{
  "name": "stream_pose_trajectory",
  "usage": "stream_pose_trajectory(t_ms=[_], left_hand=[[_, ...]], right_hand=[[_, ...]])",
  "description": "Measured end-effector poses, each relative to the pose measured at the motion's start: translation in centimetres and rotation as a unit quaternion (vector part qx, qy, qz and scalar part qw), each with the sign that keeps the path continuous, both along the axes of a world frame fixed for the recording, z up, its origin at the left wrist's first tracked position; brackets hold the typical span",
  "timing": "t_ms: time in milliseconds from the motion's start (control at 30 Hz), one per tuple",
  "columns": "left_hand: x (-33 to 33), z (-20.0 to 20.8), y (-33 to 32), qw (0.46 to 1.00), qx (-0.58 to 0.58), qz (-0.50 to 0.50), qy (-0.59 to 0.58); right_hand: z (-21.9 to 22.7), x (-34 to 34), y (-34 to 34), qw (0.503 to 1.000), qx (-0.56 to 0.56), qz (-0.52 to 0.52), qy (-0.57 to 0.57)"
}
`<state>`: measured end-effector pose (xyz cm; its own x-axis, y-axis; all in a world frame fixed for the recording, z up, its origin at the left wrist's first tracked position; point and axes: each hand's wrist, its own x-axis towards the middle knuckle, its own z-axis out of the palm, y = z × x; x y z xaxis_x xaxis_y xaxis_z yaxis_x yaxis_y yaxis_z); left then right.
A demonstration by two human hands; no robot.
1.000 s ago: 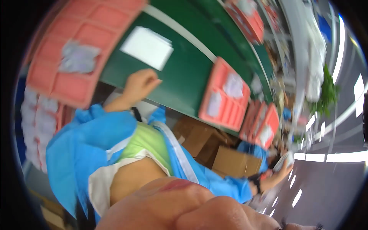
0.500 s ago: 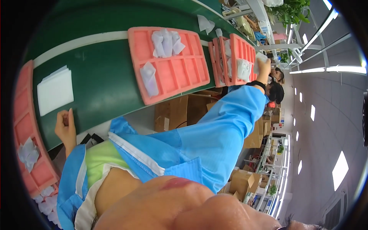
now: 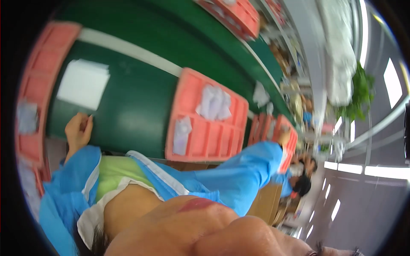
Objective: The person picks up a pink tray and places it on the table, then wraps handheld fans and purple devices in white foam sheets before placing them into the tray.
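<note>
My left hand (image 3: 78,131) is over the green work table (image 3: 128,113), just below a stack of white sheets (image 3: 83,84). Its fingers are half curled, the thumb stands apart, and nothing shows in it. Stretched far to the right, my right hand (image 3: 282,137) is at the stacked pink trays (image 3: 291,132). That hand is small and blurred; what its fingers hold, if anything, cannot be made out. Between the hands lies a pink compartment tray (image 3: 209,132) with a crumpled white wrapped bundle (image 3: 215,102) and a smaller wrapped piece (image 3: 182,135) in it.
Another pink tray (image 3: 45,72) at the left edge holds a wrapped piece (image 3: 27,117). A further pink tray (image 3: 243,17) stands across the table. Loose white wrapping (image 3: 260,94) lies past the middle tray. Co-workers (image 3: 301,184) and a cardboard box (image 3: 265,200) are off to the right.
My right hand, which held a whitish wrapped piece up beside the stacked trays, is now down at them. The view has turned, so the trays and sheets appear shifted. My left hand stays near the sheets.
</note>
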<state>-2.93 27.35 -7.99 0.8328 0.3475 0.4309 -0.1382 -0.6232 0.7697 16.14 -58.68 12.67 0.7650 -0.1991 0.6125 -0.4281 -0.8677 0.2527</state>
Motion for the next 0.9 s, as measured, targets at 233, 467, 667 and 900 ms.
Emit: stream_pose_trajectory(t_ms=[233, 467, 667, 900], left_hand=[[-1.5, 1.3, -0.1, 0.999, -0.008, 0.036, 0.039], [-2.4, 2.2, -0.2, 0.999, -0.009, 0.004, 0.043], [-1.6, 1.8, 0.4, 0.999, -0.02, -0.033, 0.015], [-2.5, 2.2, 1.9, 0.995, -0.061, -0.075, -0.018]], right_hand=[[-2.0, 5.6, 8.2, 0.999, 0.03, 0.001, 0.027], [4.3, 5.0, 21.9, 0.998, -0.012, 0.061, -0.024], [6.5, 5.5, 43.3, 0.85, 0.111, 0.491, 0.152], [5.3, 2.2, 69.6, 0.636, -0.018, 0.683, 0.358]])
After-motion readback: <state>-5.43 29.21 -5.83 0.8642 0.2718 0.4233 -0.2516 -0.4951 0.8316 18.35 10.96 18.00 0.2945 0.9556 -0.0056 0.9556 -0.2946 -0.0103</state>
